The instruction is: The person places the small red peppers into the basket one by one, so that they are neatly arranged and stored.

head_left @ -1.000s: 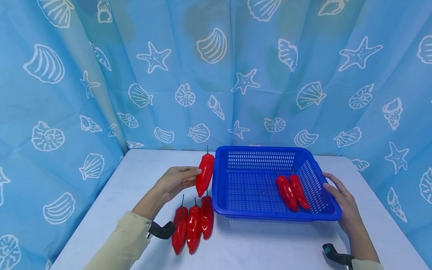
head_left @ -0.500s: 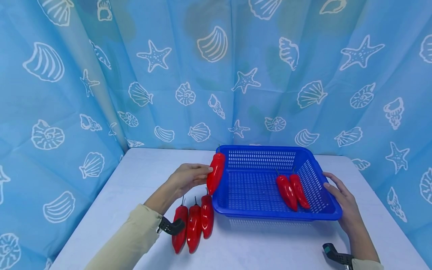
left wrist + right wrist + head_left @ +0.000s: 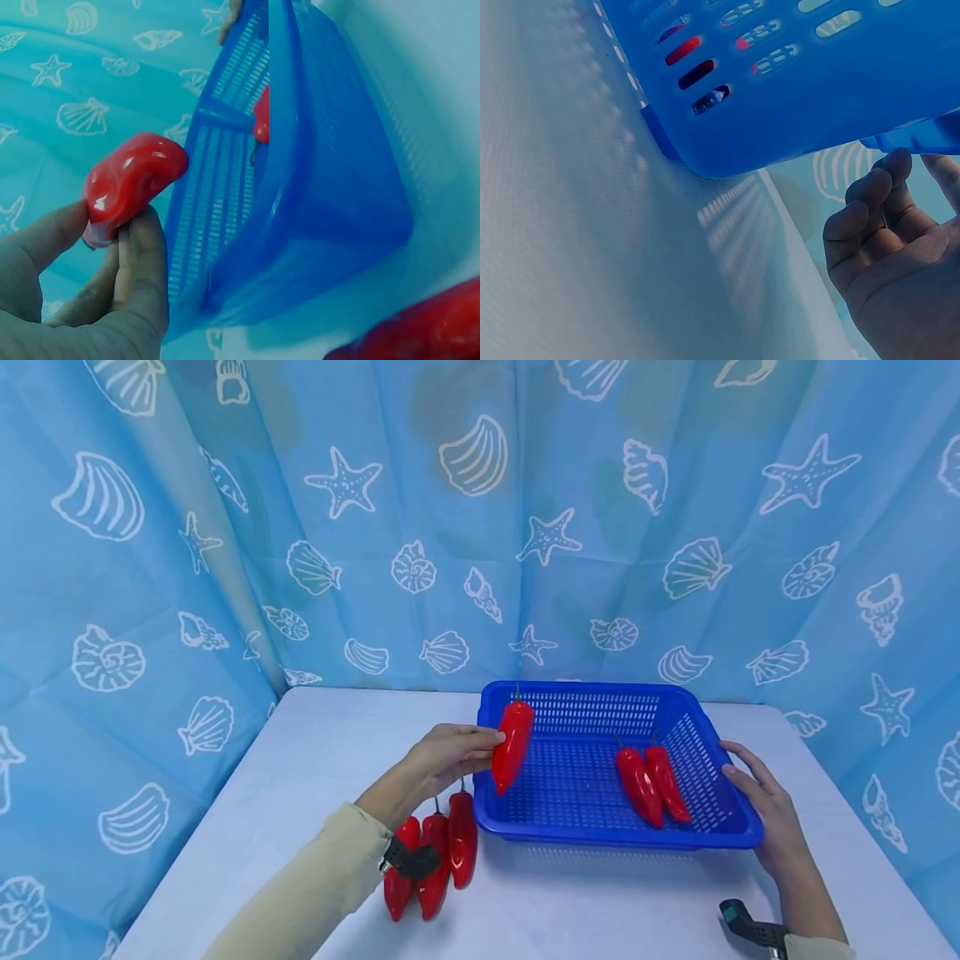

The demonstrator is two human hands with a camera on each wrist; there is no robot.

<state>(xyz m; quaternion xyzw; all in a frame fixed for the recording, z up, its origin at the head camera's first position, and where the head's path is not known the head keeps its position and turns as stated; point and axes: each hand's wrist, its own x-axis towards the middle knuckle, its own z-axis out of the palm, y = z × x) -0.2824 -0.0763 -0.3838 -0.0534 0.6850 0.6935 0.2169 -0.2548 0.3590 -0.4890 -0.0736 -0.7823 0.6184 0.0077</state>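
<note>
My left hand (image 3: 457,750) pinches a glossy red chili pepper (image 3: 514,745) between thumb and fingers, its stem pointing up and away. The pepper overlaps the left part of the blue plastic basket (image 3: 600,839) in the head view. In the left wrist view, the held pepper (image 3: 135,180) shows end-on beside the basket's rim (image 3: 289,112). My right hand (image 3: 772,814) grips the basket's right rim; its curled fingers (image 3: 855,217) show under the rim in the right wrist view. Two red peppers (image 3: 639,787) lie side by side inside the basket, toward its right wall.
Several more red peppers (image 3: 462,839) lie on the white tabletop (image 3: 585,910), left of the basket and partly hidden by the left wrist's camera (image 3: 416,860). A blue curtain (image 3: 420,510) with white shell prints hangs behind and along both sides.
My left hand has carried the pepper rightward, from beside the basket's left rim to over its left part. The right hand keeps its place on the right rim.
</note>
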